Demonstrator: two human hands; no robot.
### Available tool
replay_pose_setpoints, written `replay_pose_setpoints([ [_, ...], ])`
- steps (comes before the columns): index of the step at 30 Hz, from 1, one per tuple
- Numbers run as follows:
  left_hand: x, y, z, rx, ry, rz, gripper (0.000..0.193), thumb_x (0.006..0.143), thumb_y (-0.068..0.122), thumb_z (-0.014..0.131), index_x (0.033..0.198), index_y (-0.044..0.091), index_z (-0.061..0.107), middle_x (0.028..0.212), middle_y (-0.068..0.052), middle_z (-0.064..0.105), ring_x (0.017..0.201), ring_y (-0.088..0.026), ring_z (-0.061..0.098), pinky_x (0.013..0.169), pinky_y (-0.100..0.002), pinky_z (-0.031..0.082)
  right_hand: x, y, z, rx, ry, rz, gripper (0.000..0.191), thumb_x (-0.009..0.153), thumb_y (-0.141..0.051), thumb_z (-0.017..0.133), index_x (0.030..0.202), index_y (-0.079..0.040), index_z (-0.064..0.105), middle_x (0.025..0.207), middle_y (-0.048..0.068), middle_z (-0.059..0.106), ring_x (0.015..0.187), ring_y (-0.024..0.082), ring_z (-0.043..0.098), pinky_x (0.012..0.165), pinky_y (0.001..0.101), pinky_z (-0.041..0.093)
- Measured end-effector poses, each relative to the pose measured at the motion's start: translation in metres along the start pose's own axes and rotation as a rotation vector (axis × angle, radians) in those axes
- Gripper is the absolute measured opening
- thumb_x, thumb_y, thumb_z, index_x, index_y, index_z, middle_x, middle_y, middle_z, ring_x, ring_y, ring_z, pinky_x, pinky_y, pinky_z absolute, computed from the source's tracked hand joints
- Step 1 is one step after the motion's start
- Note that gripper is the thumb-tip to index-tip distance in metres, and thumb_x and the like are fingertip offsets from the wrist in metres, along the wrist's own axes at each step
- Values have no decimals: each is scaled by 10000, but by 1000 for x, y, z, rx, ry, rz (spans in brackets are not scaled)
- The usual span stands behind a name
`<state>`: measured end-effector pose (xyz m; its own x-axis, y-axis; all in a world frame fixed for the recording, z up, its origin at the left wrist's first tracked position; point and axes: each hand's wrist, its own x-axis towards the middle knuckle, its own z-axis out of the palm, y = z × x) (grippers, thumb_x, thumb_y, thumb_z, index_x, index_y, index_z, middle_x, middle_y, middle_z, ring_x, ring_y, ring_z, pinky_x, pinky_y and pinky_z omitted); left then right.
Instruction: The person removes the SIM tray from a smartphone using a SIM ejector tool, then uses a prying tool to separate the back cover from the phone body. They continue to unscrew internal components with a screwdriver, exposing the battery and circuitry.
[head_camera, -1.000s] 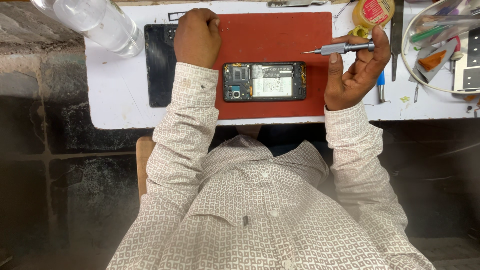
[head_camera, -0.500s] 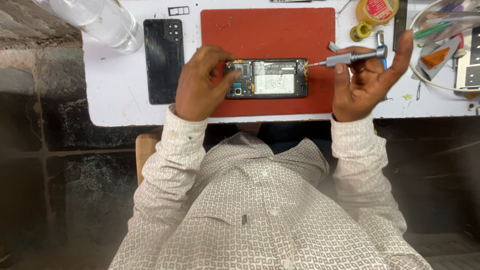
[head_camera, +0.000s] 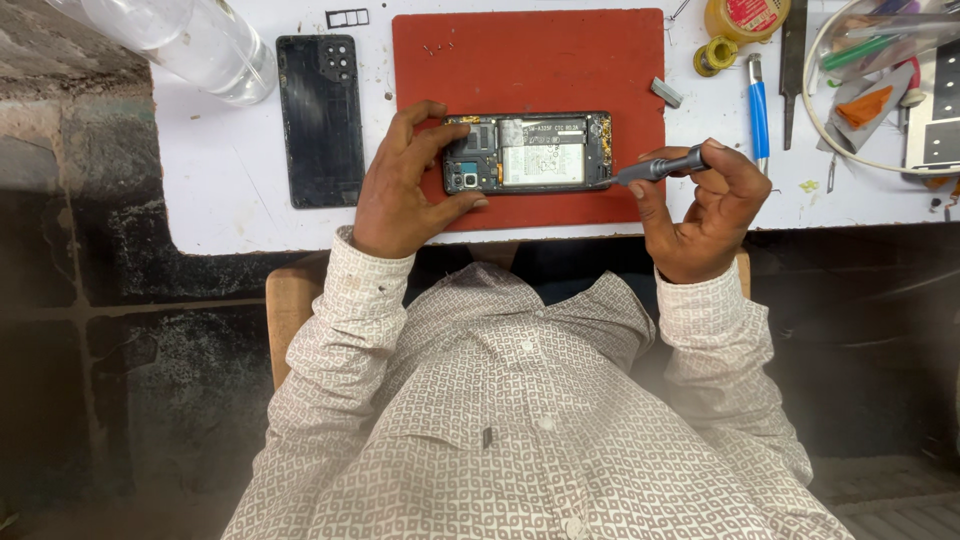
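Left hand (head_camera: 400, 185) steadies opened phone (head_camera: 527, 152) — right hand (head_camera: 705, 205) grips screwdriver (head_camera: 660, 166).

You have a single view, from the camera worn on your head. It looks almost straight down along your chest, so your patterned shirt fills the lower half of the picture and the white table (head_camera: 230, 190) runs across the top. The table's near edge crosses just above mid-height; its far edge lies beyond the top of the picture. The camera sits close enough to show both forearms whole. No second view overlaps it.
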<state>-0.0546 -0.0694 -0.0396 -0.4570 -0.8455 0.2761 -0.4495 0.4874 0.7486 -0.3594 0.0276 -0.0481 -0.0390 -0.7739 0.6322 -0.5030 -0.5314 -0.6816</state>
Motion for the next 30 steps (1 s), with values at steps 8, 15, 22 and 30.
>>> replay_pose_setpoints([
  [8, 0, -4, 4, 22, 0, -8, 737, 678, 275, 987, 1301, 72, 649, 1419, -161, 514, 1247, -336, 615, 1019, -420, 582, 1, 3, 2, -15, -38, -18, 624, 1043, 105, 718, 1444, -126, 300, 1193, 182, 631, 1003, 263, 729, 924, 339, 633],
  [15, -1, -3, 4, 31, 2, -10, 726, 682, 289, 986, 1289, 67, 655, 1404, -155, 534, 1247, -335, 611, 1021, -423, 574, 6, -6, 6, -99, -27, -110, 708, 997, 100, 766, 1484, -143, 314, 1107, 167, 652, 995, 254, 719, 860, 358, 619],
  [22, 0, -3, 4, 36, 12, 13, 713, 685, 277, 985, 1282, 67, 657, 1391, -150, 542, 1248, -335, 610, 1034, -425, 568, 17, -22, 6, -143, -129, -159, 731, 980, 114, 748, 1496, -228, 359, 1166, 177, 674, 1019, 267, 723, 837, 337, 624],
  [30, 0, -3, 4, 19, 13, 17, 695, 704, 264, 978, 1286, 63, 655, 1391, -153, 543, 1250, -328, 615, 1052, -422, 562, 25, -25, 10, -204, -49, -133, 770, 913, 22, 876, 1452, -197, 373, 1128, 162, 646, 1035, 230, 694, 873, 353, 616],
])
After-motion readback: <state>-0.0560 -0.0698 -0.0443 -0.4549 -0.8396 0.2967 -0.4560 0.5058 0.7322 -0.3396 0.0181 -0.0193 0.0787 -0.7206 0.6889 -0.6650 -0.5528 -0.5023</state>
